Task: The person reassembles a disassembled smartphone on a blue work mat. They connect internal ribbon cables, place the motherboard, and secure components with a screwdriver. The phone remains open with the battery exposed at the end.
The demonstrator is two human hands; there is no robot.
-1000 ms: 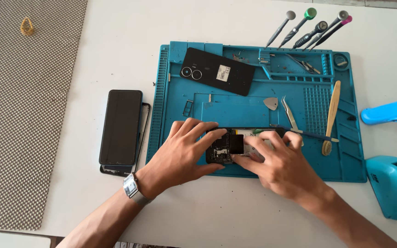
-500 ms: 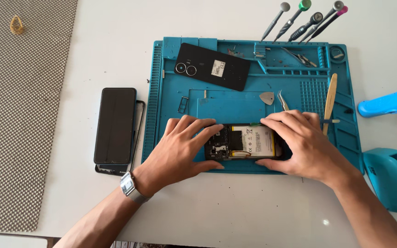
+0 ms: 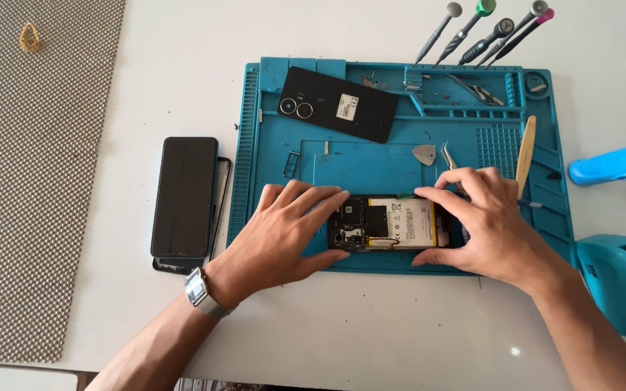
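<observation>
An opened phone (image 3: 389,224) lies flat on the blue repair mat (image 3: 371,163), its white battery and dark circuit board showing. My left hand (image 3: 284,232) rests over the phone's left end, fingers along its top and thumb at its lower edge. My right hand (image 3: 487,224) covers the right end, fingertips on the top edge and thumb under the bottom edge. The black back cover (image 3: 338,103) with two camera rings lies at the mat's top left.
A black phone screen (image 3: 184,195) sits left of the mat. Several screwdrivers (image 3: 483,29) lean at the top, a wooden spudger (image 3: 524,152), a grey pick (image 3: 424,153) and tweezers (image 3: 447,154) lie on the mat. A blue tape dispenser (image 3: 617,282) stands right; a woven mat (image 3: 34,174) lies left.
My hands have spread apart along the phone, uncovering the battery and board. The right hand shifted to the phone's right end. The camera view has also shifted slightly.
</observation>
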